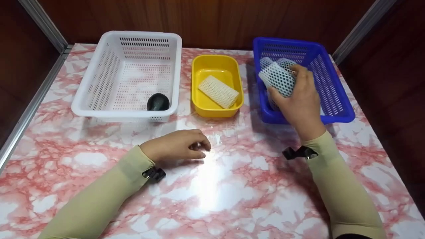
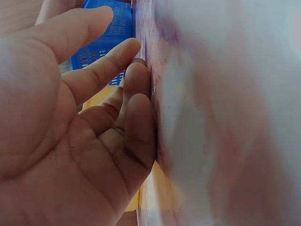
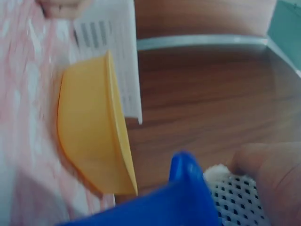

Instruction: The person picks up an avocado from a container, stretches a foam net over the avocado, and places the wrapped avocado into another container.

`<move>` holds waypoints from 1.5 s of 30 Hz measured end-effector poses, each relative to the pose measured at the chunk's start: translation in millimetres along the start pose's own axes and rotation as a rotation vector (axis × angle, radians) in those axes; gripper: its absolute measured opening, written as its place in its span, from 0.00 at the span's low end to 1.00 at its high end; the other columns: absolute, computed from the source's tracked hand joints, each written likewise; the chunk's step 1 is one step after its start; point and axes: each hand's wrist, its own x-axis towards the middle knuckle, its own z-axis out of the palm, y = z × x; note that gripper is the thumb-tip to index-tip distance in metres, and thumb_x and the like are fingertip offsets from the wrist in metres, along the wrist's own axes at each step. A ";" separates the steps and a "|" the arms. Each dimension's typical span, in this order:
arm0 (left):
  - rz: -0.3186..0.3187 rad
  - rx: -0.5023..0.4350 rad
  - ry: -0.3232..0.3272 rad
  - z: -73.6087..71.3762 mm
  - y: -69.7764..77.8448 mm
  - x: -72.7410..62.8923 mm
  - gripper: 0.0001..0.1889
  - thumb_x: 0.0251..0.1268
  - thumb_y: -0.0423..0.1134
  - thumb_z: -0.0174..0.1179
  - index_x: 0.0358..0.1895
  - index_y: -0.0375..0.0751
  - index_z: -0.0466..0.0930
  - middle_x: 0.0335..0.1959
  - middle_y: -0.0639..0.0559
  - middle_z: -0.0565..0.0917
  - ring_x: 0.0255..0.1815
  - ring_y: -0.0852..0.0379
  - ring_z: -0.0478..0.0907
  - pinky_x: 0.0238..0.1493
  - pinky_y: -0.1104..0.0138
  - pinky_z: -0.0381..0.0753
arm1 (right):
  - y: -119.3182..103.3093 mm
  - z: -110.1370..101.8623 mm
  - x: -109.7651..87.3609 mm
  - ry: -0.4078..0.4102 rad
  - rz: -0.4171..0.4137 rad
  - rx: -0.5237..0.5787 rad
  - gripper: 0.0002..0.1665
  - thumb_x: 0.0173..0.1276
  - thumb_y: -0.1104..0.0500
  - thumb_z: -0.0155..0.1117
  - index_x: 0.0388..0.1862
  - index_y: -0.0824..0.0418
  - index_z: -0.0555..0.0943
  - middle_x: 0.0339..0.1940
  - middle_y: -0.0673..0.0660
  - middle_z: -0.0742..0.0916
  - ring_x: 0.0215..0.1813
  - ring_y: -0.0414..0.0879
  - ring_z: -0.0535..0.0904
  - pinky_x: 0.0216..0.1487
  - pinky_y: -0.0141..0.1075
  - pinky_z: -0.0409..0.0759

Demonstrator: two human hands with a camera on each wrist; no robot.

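Observation:
In the head view, my right hand reaches into the blue basket and grips an avocado in a white foam net between thumb and fingers. Behind it, at least one more netted avocado is partly hidden. The right wrist view catches the white foam net beside a blurred finger. My left hand rests on the table, holding nothing, its fingers loosely bent. A bare dark avocado lies in the near right corner of the white basket. An empty foam net lies in the yellow box.
The three containers stand in a row toward the back of the marbled red-and-white table. A brown wood-grain panel rises behind them, with metal strips at the sides.

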 end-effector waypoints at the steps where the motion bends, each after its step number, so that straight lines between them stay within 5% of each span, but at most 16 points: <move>1: 0.000 -0.002 0.000 0.2 -0.2 0.1 0.13 0.78 0.45 0.66 0.60 0.50 0.88 0.59 0.52 0.86 0.63 0.51 0.84 0.72 0.52 0.80 | 2.5 0.0 1.3 -0.031 0.028 -0.033 0.47 0.70 0.39 0.76 0.77 0.59 0.69 0.66 0.69 0.79 0.58 0.68 0.81 0.61 0.67 0.82; 7: -0.006 -0.002 -0.005 0.5 -0.2 0.5 0.13 0.79 0.46 0.66 0.60 0.51 0.87 0.59 0.53 0.86 0.64 0.52 0.83 0.73 0.52 0.79 | 11.5 1.4 3.2 -0.221 0.071 -0.176 0.43 0.78 0.28 0.59 0.74 0.59 0.73 0.64 0.72 0.81 0.54 0.74 0.82 0.53 0.71 0.78; 18: -0.022 -0.015 0.001 0.6 0.3 -1.1 0.13 0.79 0.47 0.66 0.60 0.53 0.87 0.59 0.55 0.85 0.62 0.54 0.83 0.72 0.54 0.79 | 12.3 1.5 5.3 -0.342 0.040 -0.263 0.43 0.80 0.27 0.53 0.69 0.64 0.75 0.59 0.73 0.87 0.56 0.75 0.85 0.54 0.70 0.79; 23: -0.028 -0.007 -0.001 1.5 -0.2 -0.7 0.13 0.79 0.47 0.66 0.61 0.53 0.87 0.59 0.54 0.85 0.61 0.54 0.83 0.71 0.54 0.79 | 8.8 -1.2 3.9 -0.345 0.033 -0.273 0.44 0.80 0.27 0.53 0.69 0.64 0.75 0.58 0.73 0.87 0.56 0.75 0.85 0.52 0.70 0.79; 28: -0.028 0.006 0.003 1.6 -0.2 0.0 0.13 0.79 0.48 0.66 0.61 0.54 0.87 0.58 0.55 0.85 0.56 0.56 0.82 0.69 0.54 0.80 | -1.4 -4.0 -2.0 -0.264 -0.002 -0.274 0.44 0.80 0.30 0.57 0.75 0.63 0.74 0.69 0.73 0.83 0.64 0.76 0.79 0.59 0.73 0.78; 31: -0.025 0.007 0.004 1.2 0.2 0.0 0.13 0.79 0.49 0.67 0.60 0.54 0.87 0.57 0.55 0.85 0.54 0.56 0.82 0.68 0.55 0.80 | -9.7 -4.0 -8.4 -0.172 -0.083 -0.222 0.40 0.80 0.36 0.63 0.76 0.62 0.74 0.74 0.71 0.79 0.69 0.75 0.75 0.66 0.71 0.77; 38: -0.015 0.006 0.008 1.1 0.3 0.2 0.13 0.79 0.48 0.67 0.60 0.54 0.87 0.57 0.55 0.85 0.53 0.57 0.81 0.64 0.57 0.80 | -37.6 1.1 -33.0 -0.044 -0.405 -0.025 0.28 0.77 0.51 0.72 0.68 0.66 0.79 0.68 0.68 0.84 0.70 0.66 0.78 0.76 0.59 0.76; 42: -0.007 0.014 0.010 1.1 0.3 0.2 0.13 0.78 0.47 0.67 0.60 0.53 0.87 0.56 0.55 0.85 0.53 0.56 0.82 0.65 0.56 0.80 | -54.6 10.3 -53.8 -0.173 -0.534 0.038 0.17 0.76 0.57 0.71 0.58 0.64 0.84 0.50 0.61 0.91 0.48 0.54 0.88 0.52 0.43 0.89; 45: 0.001 0.018 0.013 1.4 0.9 0.4 0.13 0.78 0.47 0.67 0.60 0.52 0.87 0.58 0.54 0.85 0.58 0.55 0.83 0.69 0.55 0.80 | -61.7 22.1 -67.8 -0.366 -0.582 0.006 0.10 0.78 0.55 0.70 0.51 0.59 0.87 0.37 0.53 0.92 0.33 0.44 0.85 0.34 0.34 0.85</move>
